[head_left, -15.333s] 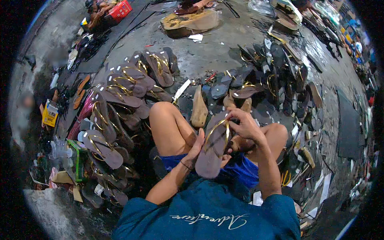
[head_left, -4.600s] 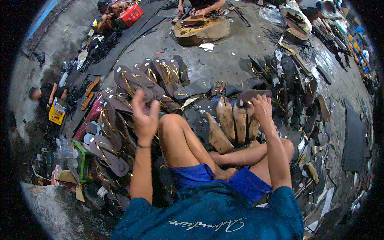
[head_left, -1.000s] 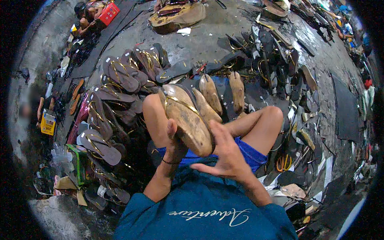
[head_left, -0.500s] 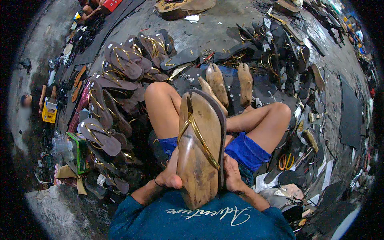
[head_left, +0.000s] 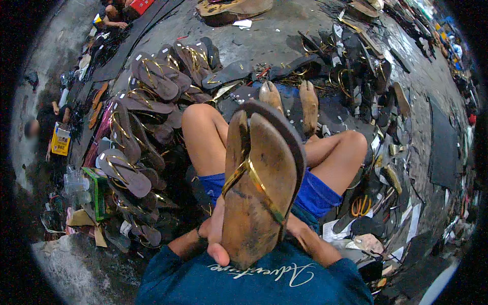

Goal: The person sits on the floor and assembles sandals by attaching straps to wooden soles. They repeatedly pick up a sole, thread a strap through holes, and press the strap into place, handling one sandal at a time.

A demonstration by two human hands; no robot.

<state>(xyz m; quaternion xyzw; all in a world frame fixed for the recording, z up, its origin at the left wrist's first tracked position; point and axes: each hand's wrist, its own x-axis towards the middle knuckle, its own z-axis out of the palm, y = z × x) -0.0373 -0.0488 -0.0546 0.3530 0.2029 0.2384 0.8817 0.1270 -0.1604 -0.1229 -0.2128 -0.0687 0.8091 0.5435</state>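
A brown wooden foot-shaped last [head_left: 259, 203] stands tilted up in front of my chest, its split toe end pointing away. A dark flip-flop sole [head_left: 296, 157] lies against its back, showing along the right edge and toe. The gold thong strap [head_left: 261, 184] crosses the last in a V from the toe slot. My left hand [head_left: 217, 244] grips the heel end, thumb on the near left side. My right hand [head_left: 293, 226] reaches behind the heel's right side; its fingers are hidden, so its grip cannot be made out.
Dark flip-flops with gold straps [head_left: 152, 76] lie heaped on the left. Two wooden lasts [head_left: 309, 109] stand beyond my legs. Sole pieces and scraps [head_left: 366, 223] litter the right. A yellow box [head_left: 60, 141] sits far left, near another person; another person's hand [head_left: 119, 24] shows at the top left.
The last and flip-flop have turned and tipped, showing more sole at the toe and right. My left thumb has moved lower on the heel. My right hand has slipped behind the last.
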